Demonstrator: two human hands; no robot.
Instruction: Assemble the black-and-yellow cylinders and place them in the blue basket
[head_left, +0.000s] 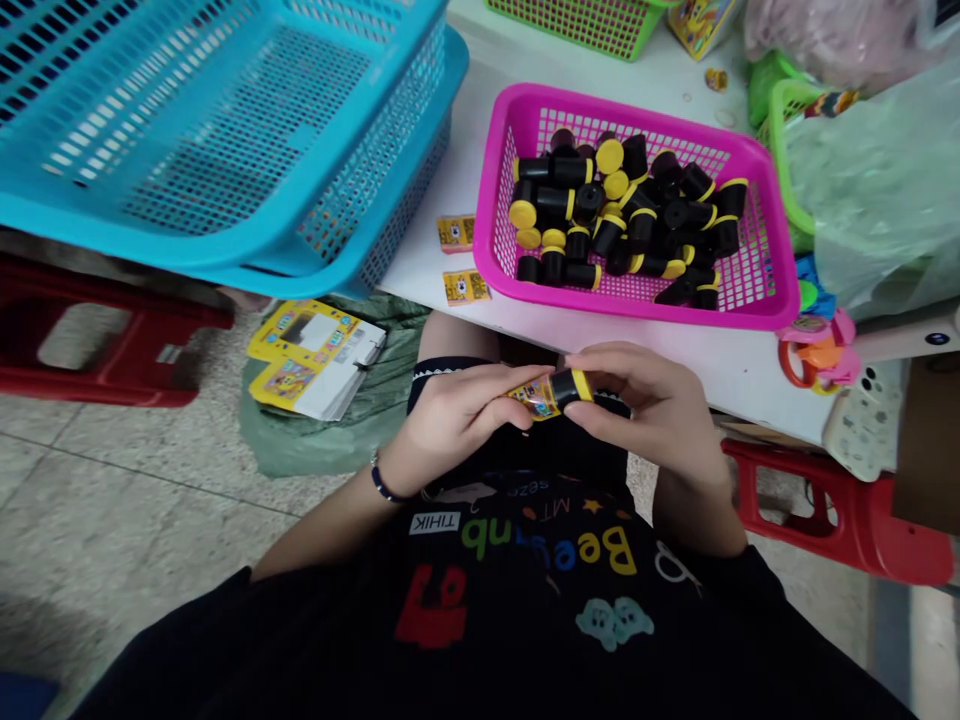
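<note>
Over my lap, between my two hands, is a small black canister (566,388) with a yellow cap, lying on its side. My right hand (652,405) grips its capped end between thumb and fingers. My left hand (465,410) is closed on a yellow printed label sleeve (537,398) at the canister's other end. How far the sleeve goes around the canister I cannot tell, because my left fingers hide part of it. Two more flat printed sleeves, an upper one (456,234) and a lower one (466,287), lie on the table beside the pink basket (637,308).
Many black canisters with yellow caps (641,225) fill the pink basket. Stacked blue baskets (375,200) overhang the table's left side. Folded yellow-and-white cartons (319,360) lie lower left. Scissors (817,355) and a patterned phone case (866,420) lie at right. Red stools (840,510) flank me.
</note>
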